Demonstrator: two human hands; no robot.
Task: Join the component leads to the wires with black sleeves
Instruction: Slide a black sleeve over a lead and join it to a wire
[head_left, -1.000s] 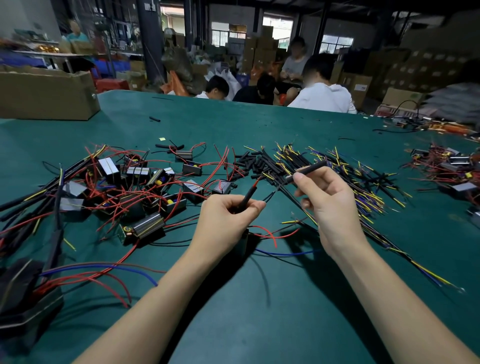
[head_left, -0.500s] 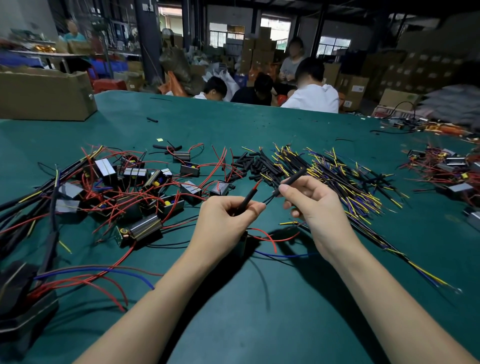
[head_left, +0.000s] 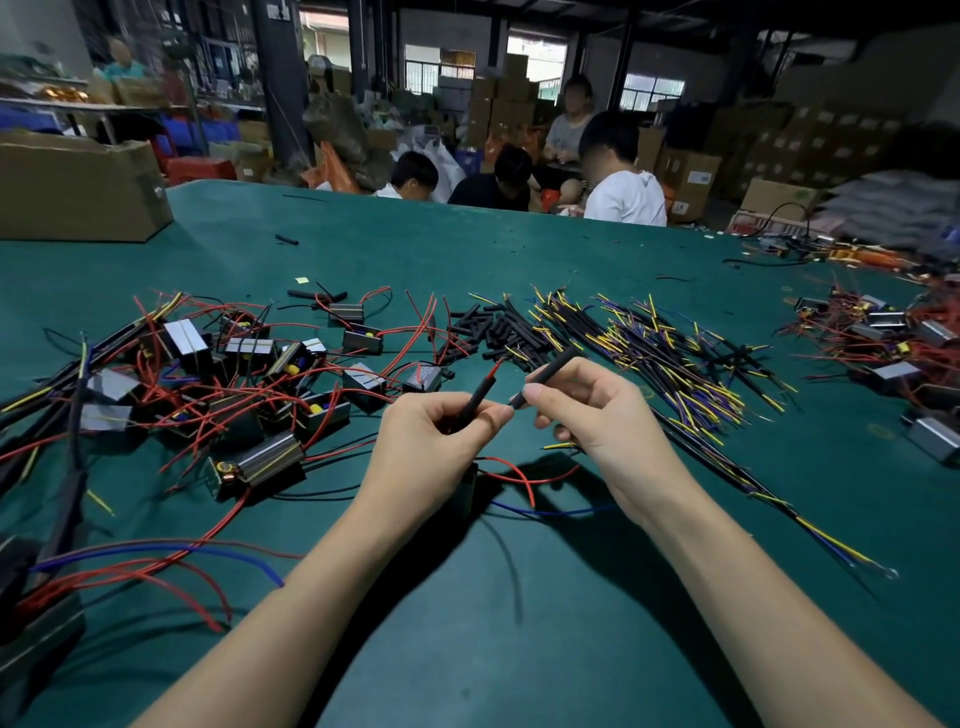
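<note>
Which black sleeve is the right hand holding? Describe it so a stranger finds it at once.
Start at the green table and find the two hands raised over its near middle. The right hand pinches a black sleeve that slants up and away from its fingertips. Unlike the left hand's sleeved lead, no red wire pokes from its top, and it is lifted off the loose sleeve pile.

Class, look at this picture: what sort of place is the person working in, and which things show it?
Probably a factory assembly workshop: a green worktable strewn with wired components, stacked cardboard boxes behind, and other workers nearby.
</note>
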